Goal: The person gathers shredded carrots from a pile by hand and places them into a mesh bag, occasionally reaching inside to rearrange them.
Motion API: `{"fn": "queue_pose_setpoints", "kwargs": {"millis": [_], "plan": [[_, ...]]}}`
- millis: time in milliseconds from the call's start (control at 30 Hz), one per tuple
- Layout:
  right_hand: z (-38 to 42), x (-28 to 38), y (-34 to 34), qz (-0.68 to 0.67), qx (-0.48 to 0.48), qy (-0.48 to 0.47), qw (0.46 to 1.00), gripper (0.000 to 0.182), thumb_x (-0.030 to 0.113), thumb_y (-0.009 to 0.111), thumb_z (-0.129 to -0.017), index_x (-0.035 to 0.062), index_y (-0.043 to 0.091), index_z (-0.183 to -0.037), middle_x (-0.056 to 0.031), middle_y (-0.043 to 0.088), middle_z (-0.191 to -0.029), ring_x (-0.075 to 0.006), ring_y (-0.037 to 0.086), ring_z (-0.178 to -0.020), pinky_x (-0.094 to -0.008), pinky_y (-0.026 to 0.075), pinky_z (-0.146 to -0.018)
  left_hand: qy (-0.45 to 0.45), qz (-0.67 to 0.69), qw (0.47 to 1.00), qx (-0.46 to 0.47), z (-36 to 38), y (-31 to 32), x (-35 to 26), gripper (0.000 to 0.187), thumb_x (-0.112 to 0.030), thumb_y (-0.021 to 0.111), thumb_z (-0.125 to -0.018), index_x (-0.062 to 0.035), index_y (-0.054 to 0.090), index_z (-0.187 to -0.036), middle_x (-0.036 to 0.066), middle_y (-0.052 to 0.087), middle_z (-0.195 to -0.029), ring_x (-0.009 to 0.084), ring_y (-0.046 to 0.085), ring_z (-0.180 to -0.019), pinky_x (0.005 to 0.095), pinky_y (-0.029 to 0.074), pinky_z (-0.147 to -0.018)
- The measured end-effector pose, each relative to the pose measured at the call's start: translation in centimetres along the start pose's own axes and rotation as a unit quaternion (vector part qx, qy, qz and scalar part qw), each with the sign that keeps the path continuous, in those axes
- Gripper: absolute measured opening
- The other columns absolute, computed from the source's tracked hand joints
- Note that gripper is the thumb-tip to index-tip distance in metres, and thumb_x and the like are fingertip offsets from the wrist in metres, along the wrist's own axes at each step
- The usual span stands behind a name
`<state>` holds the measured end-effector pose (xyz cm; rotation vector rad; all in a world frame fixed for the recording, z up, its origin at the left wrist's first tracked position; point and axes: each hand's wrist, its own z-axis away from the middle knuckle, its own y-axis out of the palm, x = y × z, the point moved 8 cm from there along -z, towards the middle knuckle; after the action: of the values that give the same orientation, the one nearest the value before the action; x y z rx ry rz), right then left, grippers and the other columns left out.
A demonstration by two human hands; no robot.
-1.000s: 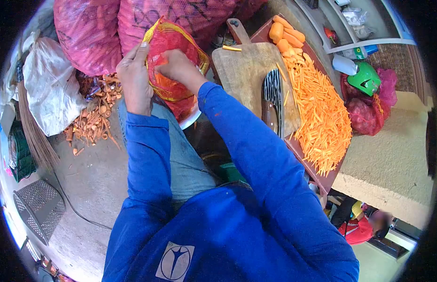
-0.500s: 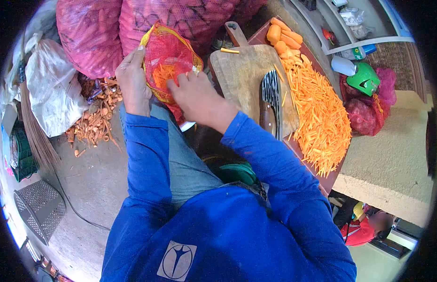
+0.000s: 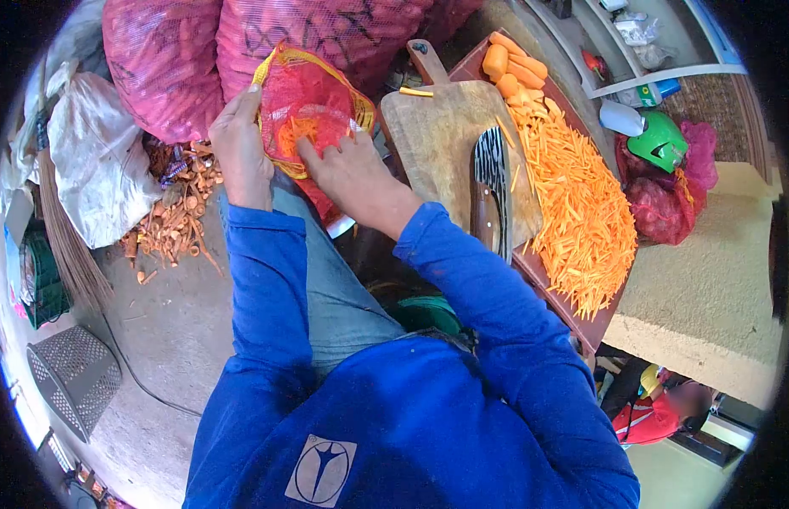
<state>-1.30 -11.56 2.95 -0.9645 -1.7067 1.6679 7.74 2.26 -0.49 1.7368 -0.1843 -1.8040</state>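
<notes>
My left hand [image 3: 243,151] is closed on the yellow-edged rim of a red mesh bag [image 3: 326,85], its thumb pointing up along the edge. Shredded carrot [image 3: 294,132] lies inside the bag. At the near side of the bag's mouth, my right hand [image 3: 352,174] has its fingers curled over the rim, one reaching toward the carrot; its palm is hidden. To the right, a wooden cutting board [image 3: 424,127] carries a knife [image 3: 489,204] with a zebra-patterned blade. Beside the board is a large heap of carrot strips [image 3: 581,212], with whole peeled carrots [image 3: 513,64] at its far end.
Big pink mesh sacks [image 3: 318,34] stand ahead. Carrot peelings [image 3: 178,216] litter the floor at left, near a white sack [image 3: 93,161] and a broom [image 3: 68,220]. A grey basket [image 3: 75,377] sits lower left. Another person [image 3: 653,416] is at lower right.
My right hand has shifted slightly left and down at the bag's mouth, and the bag's right rim opens a little wider. My left hand keeps its hold.
</notes>
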Motion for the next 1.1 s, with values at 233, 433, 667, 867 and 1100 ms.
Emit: {"fn": "queue_pose_setpoints", "kwargs": {"millis": [233,433,667,867,1100], "plan": [[-0.9,-0.9,-7.1,0.043,-0.008,-0.057,0.997,0.026,0.015,0.059,-0.082,0.0050,0.065,-0.105,-0.0103,0.069,-0.080,-0.0270,0.066,-0.085,-0.0442,0.042,-0.076,0.006,-0.021,1.000,0.015,0.3,0.4,-0.2,0.024,-0.010,0.063,-0.092,0.0078,0.067,-0.107,0.012,0.070,-0.100,0.0182,0.066,-0.088,0.0308,0.052,-0.081],[-0.1,0.3,-8.1,-0.033,0.071,-0.114,0.990,0.009,0.012,0.062,-0.077,0.0090,0.068,-0.082,-0.0112,0.068,-0.079,-0.0280,0.066,-0.085,-0.0429,0.042,-0.076,-0.007,-0.037,0.999,0.015,0.2,0.3,0.0,0.022,-0.009,0.063,-0.092,0.0074,0.068,-0.106,0.010,0.071,-0.097,0.0167,0.066,-0.085,0.0296,0.052,-0.079],[2.7,-0.2,-6.3,-0.107,0.106,-0.048,0.987,0.019,0.011,0.060,-0.078,0.0045,0.065,-0.095,-0.0122,0.068,-0.081,-0.0305,0.067,-0.083,-0.0469,0.046,-0.081,-0.018,-0.006,1.000,0.025,0.3,0.5,0.2,0.021,-0.009,0.064,-0.092,0.0065,0.068,-0.106,0.010,0.070,-0.097,0.0163,0.066,-0.084,0.0291,0.052,-0.077],[4.2,-1.6,-8.0,-0.096,0.018,-0.035,0.995,0.019,0.008,0.061,-0.077,0.0050,0.063,-0.095,-0.0102,0.066,-0.080,-0.0292,0.065,-0.084,-0.0427,0.045,-0.085,-0.023,-0.028,0.998,0.048,1.0,1.4,0.2,0.019,-0.008,0.065,-0.091,0.0049,0.069,-0.106,0.009,0.070,-0.098,0.0151,0.065,-0.087,0.0277,0.051,-0.078],[9.5,-8.3,-12.7,-0.287,-0.195,0.046,0.937,0.020,0.008,0.065,-0.084,0.0017,0.068,-0.102,-0.0144,0.069,-0.099,-0.0309,0.067,-0.094,-0.0407,0.051,-0.087,-0.053,-0.009,0.994,0.091,1.0,1.7,0.8,0.024,-0.009,0.061,-0.095,0.0069,0.066,-0.112,0.011,0.070,-0.104,0.0167,0.066,-0.092,0.0288,0.052,-0.083]]}}
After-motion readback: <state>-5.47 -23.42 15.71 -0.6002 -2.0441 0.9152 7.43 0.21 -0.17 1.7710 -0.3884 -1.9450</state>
